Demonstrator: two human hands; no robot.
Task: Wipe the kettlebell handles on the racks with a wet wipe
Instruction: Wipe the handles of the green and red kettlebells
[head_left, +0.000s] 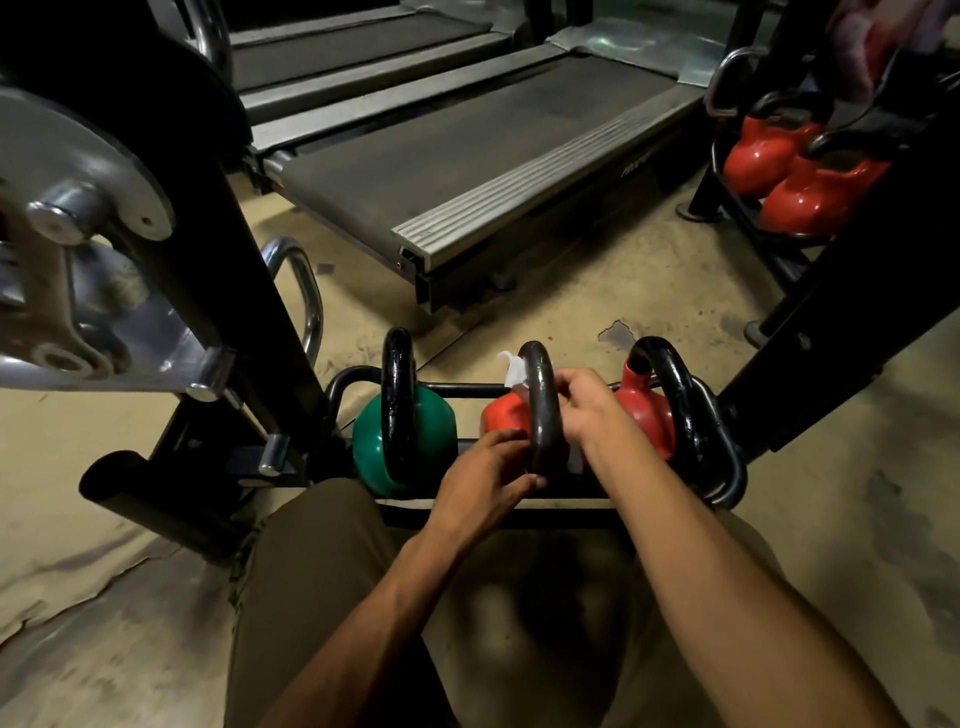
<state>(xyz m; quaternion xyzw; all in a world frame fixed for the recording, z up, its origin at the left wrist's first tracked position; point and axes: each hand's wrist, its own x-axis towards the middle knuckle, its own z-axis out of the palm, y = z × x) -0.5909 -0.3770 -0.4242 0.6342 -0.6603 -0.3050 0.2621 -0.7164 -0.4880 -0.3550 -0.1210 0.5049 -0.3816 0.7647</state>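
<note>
Both hands are gripping the black iron handle (542, 410) of the middle red kettlebell (506, 415) on the low black rack (498, 506), right hand (589, 408) seemingly pinching the white wet wipe (514, 370), left hand (488, 480) closing around its base.

Gym: treadmills (467, 156), kettlebells (402, 441) on low rack (498, 506), weight machine (78, 234).

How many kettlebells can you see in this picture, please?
5: a green kettlebell and two red kettlebells on the near rack, two more on the far rack; others may be hidden.
</note>
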